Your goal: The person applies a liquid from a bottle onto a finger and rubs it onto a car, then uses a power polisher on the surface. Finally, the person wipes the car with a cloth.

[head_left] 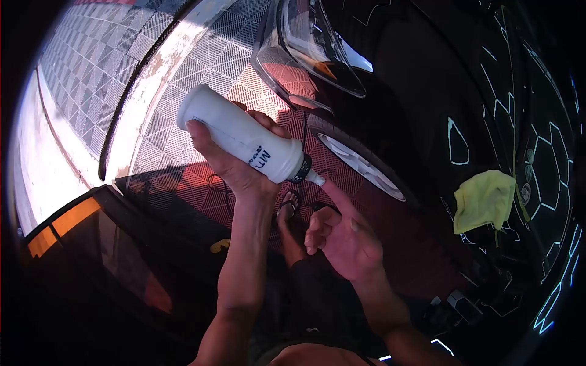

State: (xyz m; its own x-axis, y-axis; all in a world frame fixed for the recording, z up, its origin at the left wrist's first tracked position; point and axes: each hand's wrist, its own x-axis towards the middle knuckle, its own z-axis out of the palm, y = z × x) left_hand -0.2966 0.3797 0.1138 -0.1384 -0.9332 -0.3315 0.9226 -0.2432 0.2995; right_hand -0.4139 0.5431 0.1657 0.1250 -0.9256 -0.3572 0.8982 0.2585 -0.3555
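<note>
My left hand (226,161) is wrapped around a white squeeze bottle (244,131) with dark lettering and a dark collar at its neck. The bottle is tilted, its nozzle pointing down to the right. At the nozzle tip, the outstretched index finger of my right hand (351,241) touches or nearly touches it. The other fingers of that hand are loosely curled and hold nothing. Whether any liquid is on the fingertip cannot be made out.
A dark car with a headlight (311,43) and a wheel (366,165) stands ahead. On its glossy dark body, which reflects hexagonal lights, lies a yellow cloth (484,201). Red and grey grid tiles (201,189) cover the floor. Another dark vehicle part with an orange light (76,226) is at left.
</note>
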